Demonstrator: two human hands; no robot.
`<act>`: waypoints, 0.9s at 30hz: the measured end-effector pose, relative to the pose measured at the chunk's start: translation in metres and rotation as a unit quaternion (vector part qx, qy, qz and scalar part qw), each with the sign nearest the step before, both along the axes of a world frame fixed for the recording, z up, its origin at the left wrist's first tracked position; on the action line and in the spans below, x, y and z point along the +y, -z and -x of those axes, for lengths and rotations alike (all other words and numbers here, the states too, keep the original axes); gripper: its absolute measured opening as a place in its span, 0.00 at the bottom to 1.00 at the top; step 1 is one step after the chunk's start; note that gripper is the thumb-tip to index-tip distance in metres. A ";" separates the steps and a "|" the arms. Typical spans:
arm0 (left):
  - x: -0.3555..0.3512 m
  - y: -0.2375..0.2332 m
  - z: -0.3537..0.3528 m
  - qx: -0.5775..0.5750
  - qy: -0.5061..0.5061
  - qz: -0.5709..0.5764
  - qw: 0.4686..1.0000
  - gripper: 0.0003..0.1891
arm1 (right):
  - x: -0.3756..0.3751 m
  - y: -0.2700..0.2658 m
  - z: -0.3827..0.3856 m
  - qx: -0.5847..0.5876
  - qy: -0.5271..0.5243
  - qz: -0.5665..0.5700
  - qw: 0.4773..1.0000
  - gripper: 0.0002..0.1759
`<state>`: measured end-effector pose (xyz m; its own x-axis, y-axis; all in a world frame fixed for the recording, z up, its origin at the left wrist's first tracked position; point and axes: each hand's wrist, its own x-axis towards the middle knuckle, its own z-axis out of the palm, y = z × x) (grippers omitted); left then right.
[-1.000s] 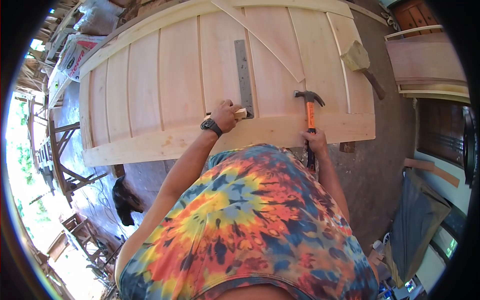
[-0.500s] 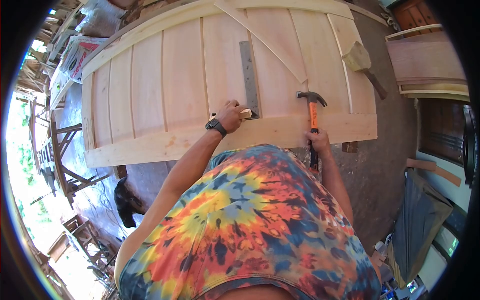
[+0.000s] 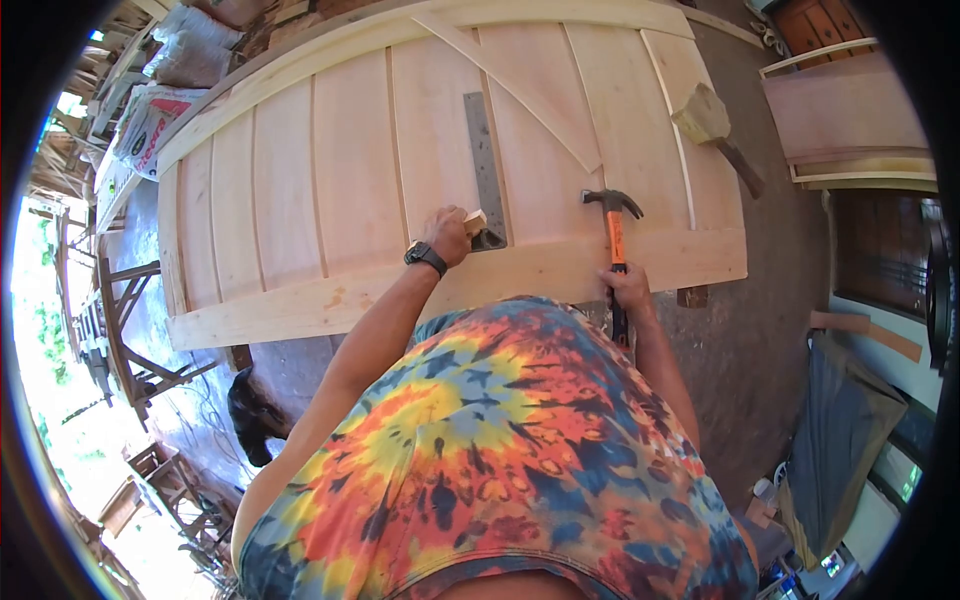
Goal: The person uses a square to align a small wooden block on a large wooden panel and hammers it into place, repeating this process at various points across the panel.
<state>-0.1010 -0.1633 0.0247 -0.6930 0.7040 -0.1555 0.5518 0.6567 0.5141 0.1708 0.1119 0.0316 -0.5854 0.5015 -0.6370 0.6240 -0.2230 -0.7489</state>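
Note:
My left hand [image 3: 448, 238], wearing a black wristwatch [image 3: 426, 258], is closed around a small pale wood block [image 3: 475, 222]. It is at the lower end of a grey metal square [image 3: 482, 160] lying on a large panel of wooden boards [image 3: 355, 170]. Something small and dark beside the block is hard to make out. At the panel's near edge my right hand [image 3: 628, 288] grips a claw hammer [image 3: 616, 240] with an orange and black handle. Its head points away from me, over the panel.
A loose thin wood strip [image 3: 510, 90] lies slanted across the panel. To its right rests a wooden mallet [image 3: 706, 118]. A dark animal [image 3: 255, 415] is on the floor at the left, near wooden trestles [image 3: 130, 320]. Boards and a dark covered object [image 3: 835, 440] stand at the right.
The wood block in my left hand has turned, its visible end now pointing more up and away. The whole view has shifted slightly. My right hand keeps its grip on the hammer.

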 end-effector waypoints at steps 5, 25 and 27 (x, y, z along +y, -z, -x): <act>-0.001 0.003 0.003 -0.016 -0.001 0.006 1.000 0.09 | 0.002 0.000 0.000 0.011 0.005 0.023 1.000 0.11; -0.001 0.003 0.005 -0.016 0.020 -0.028 0.999 0.07 | 0.005 0.010 -0.008 0.013 0.006 0.025 1.000 0.10; 0.000 -0.006 0.004 -0.022 0.012 -0.025 0.999 0.05 | 0.001 0.007 -0.008 0.034 0.038 0.044 0.998 0.10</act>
